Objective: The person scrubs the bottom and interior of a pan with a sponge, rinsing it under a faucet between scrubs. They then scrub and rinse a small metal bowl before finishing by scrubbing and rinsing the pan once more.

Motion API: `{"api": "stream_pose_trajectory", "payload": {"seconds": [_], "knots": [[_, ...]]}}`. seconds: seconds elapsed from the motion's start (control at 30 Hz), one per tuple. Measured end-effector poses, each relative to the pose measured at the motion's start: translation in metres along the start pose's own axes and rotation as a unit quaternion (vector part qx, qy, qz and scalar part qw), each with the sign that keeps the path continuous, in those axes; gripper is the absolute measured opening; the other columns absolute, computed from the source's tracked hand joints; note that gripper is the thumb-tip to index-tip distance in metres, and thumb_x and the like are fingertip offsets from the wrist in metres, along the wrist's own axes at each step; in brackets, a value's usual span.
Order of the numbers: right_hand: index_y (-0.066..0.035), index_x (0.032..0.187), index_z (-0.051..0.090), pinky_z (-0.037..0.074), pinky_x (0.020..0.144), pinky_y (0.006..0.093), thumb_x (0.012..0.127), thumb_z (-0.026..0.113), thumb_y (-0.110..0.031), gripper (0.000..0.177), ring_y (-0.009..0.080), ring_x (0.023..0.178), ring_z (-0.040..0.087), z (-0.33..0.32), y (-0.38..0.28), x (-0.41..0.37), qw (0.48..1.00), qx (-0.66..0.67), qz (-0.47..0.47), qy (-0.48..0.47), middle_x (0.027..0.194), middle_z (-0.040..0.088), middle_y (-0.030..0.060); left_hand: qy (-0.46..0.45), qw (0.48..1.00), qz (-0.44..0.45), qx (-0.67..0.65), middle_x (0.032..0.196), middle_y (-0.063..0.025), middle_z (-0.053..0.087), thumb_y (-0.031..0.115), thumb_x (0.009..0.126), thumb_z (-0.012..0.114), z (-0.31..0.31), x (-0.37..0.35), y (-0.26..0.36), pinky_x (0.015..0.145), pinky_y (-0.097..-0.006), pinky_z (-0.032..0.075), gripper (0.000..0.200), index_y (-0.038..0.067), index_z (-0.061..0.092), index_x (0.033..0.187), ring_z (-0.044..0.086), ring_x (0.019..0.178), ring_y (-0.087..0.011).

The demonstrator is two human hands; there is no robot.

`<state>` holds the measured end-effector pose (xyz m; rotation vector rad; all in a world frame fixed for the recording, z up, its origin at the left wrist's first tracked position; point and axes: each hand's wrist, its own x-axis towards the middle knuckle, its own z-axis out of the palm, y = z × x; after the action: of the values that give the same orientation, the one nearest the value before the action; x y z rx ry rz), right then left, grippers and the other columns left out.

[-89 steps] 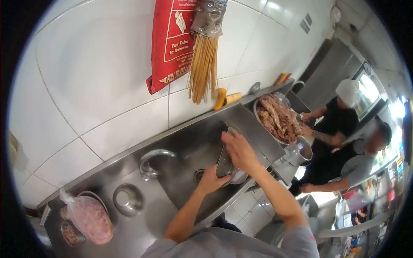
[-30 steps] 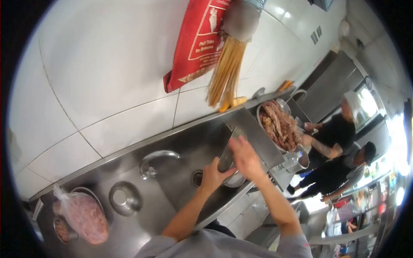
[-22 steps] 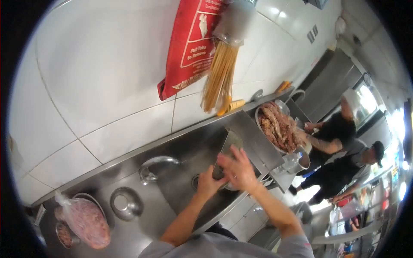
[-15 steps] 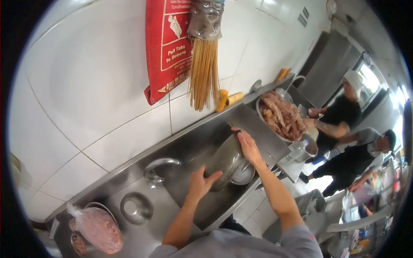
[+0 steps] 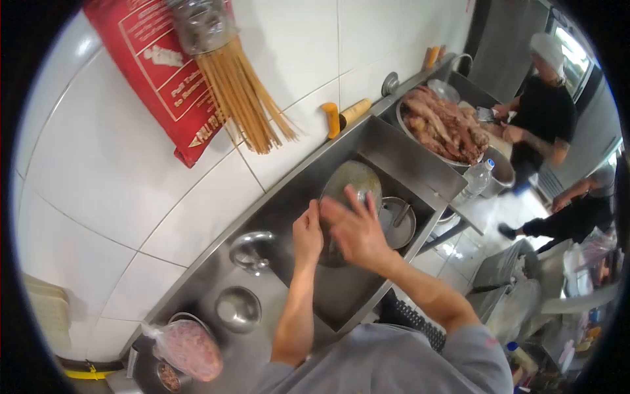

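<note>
A large rounded metal bowl (image 5: pixel 352 178) with greenish-grey residue stands tilted in the steel sink (image 5: pixel 331 299). My left hand (image 5: pixel 307 235) is closed at the bowl's near left edge, its thumb pointing up. Over the bowl's face, my right hand (image 5: pixel 359 231) has its fingers spread and slightly blurred, and it hides much of the lower bowl. To the right, a round metal pan (image 5: pixel 398 223) with a utensil lying in it rests in the sink. The curved metal faucet (image 5: pixel 251 252) is to the left of my hands.
On the left counter are a small steel bowl (image 5: pixel 237 308), a bag of ground meat (image 5: pixel 190 349) and a small meat container (image 5: pixel 172 377). A heaped bowl of meat (image 5: pixel 441 125) and plastic bottle (image 5: pixel 478 176) stand right. Skewers (image 5: pixel 239 95) hang above. Two people work beyond.
My right hand has left the bowl's far side and opened over its face. My left hand has moved up to its edge. The bowl has turned, and the view has shifted.
</note>
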<state>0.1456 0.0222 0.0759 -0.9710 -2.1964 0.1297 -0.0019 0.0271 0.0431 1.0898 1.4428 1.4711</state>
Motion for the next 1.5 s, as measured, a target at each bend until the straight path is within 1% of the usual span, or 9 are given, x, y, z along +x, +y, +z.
{"api": "stream_pose_trajectory", "payload": {"seconds": [0.1, 0.17, 0.37, 0.5, 0.7, 0.77, 0.83, 0.97, 1.5], "knots": [[-0.015, 0.126, 0.063, 0.023, 0.111, 0.0669, 0.092, 0.058, -0.018, 0.034, 0.0361, 0.141, 0.038, -0.011, 0.027, 0.013, 0.999, -0.036, -0.015, -0.003, 0.142, 0.055, 0.0020, -0.009, 0.999, -0.024, -0.047, 0.070, 0.0053, 0.049, 0.043, 0.104, 0.049, 0.009, 0.008, 0.002, 0.059, -0.0284, 0.034, 0.051, 0.000, 0.063, 0.081, 0.039, 0.068, -0.0063], [-0.014, 0.130, 0.059, 0.028, 0.110, 0.0643, 0.095, 0.056, -0.017, 0.036, 0.0387, 0.137, 0.042, -0.005, 0.070, 0.041, 0.987, 0.052, 0.146, 0.031, 0.139, 0.057, 0.0048, -0.005, 0.999, -0.037, -0.034, 0.073, 0.0050, 0.054, 0.044, 0.104, 0.050, 0.020, 0.005, 0.004, 0.061, -0.0263, 0.036, 0.051, 0.000, 0.066, 0.084, 0.042, 0.069, -0.0059], [-0.016, 0.128, 0.062, 0.023, 0.109, 0.0710, 0.091, 0.059, -0.019, 0.037, 0.0372, 0.141, 0.037, -0.015, 0.037, -0.013, 0.999, -0.008, -0.047, -0.017, 0.148, 0.049, 0.0001, 0.023, 0.982, -0.091, -0.163, 0.094, -0.0038, 0.070, 0.043, 0.104, 0.050, 0.047, 0.017, 0.015, 0.076, -0.0260, 0.046, 0.049, -0.002, 0.071, 0.103, 0.060, 0.083, -0.0097], [-0.013, 0.133, 0.058, 0.025, 0.111, 0.0652, 0.098, 0.049, -0.021, 0.037, 0.0395, 0.140, 0.037, -0.017, 0.118, 0.047, 0.982, 0.115, 0.151, -0.009, 0.148, 0.049, 0.0046, 0.085, 0.990, -0.053, -0.095, 0.090, -0.0025, 0.068, 0.045, 0.104, 0.050, 0.078, 0.012, 0.009, 0.078, -0.0268, 0.046, 0.053, -0.004, 0.070, 0.097, 0.057, 0.084, -0.0092], [-0.014, 0.136, 0.057, 0.016, 0.114, 0.0658, 0.097, 0.051, -0.024, 0.041, 0.0385, 0.143, 0.033, -0.030, 0.098, -0.035, 0.996, 0.033, -0.083, -0.006, 0.151, 0.046, 0.0012, 0.161, 0.984, -0.017, -0.073, 0.079, 0.0003, 0.060, 0.046, 0.104, 0.048, 0.098, 0.021, 0.006, 0.067, -0.0281, 0.041, 0.054, -0.003, 0.067, 0.092, 0.047, 0.074, -0.0095], [-0.015, 0.134, 0.059, 0.018, 0.113, 0.0662, 0.097, 0.051, -0.025, 0.039, 0.0389, 0.143, 0.033, -0.030, 0.122, 0.008, 0.998, 0.048, -0.022, 0.029, 0.148, 0.049, -0.0004, 0.144, 0.988, -0.060, -0.020, 0.097, -0.0076, 0.069, 0.045, 0.104, 0.048, 0.103, 0.015, 0.003, 0.078, -0.0300, 0.049, 0.054, -0.005, 0.068, 0.106, 0.061, 0.086, -0.0144], [-0.012, 0.131, 0.061, 0.020, 0.111, 0.0673, 0.096, 0.051, -0.023, 0.037, 0.0402, 0.142, 0.032, -0.027, 0.146, 0.040, 0.992, 0.105, 0.076, 0.008, 0.147, 0.050, 0.0005, 0.162, 0.986, -0.039, 0.008, 0.089, -0.0044, 0.066, 0.046, 0.104, 0.047, 0.120, 0.009, 0.001, 0.073, -0.0294, 0.046, 0.054, -0.003, 0.068, 0.099, 0.057, 0.080, -0.0124], [-0.012, 0.130, 0.063, 0.020, 0.112, 0.0668, 0.093, 0.056, -0.022, 0.039, 0.0399, 0.143, 0.031, -0.037, 0.112, -0.048, 0.997, 0.078, -0.019, 0.018, 0.154, 0.041, -0.0003, 0.195, 0.981, -0.009, 0.017, 0.069, 0.0034, 0.050, 0.046, 0.105, 0.045, 0.140, 0.014, 0.012, 0.060, -0.0291, 0.037, 0.054, 0.001, 0.062, 0.080, 0.043, 0.067, -0.0083], [-0.009, 0.130, 0.058, 0.031, 0.110, 0.0600, 0.096, 0.049, -0.022, 0.038, 0.0427, 0.136, 0.040, -0.031, 0.170, 0.040, 0.985, 0.151, 0.081, 0.035, 0.143, 0.050, 0.0125, 0.172, 0.980, 0.021, 0.095, 0.068, -0.0022, 0.056, 0.044, 0.105, 0.044, 0.152, -0.002, 0.002, 0.060, -0.0316, 0.039, 0.057, -0.004, 0.059, 0.078, 0.046, 0.066, -0.0108]]}}
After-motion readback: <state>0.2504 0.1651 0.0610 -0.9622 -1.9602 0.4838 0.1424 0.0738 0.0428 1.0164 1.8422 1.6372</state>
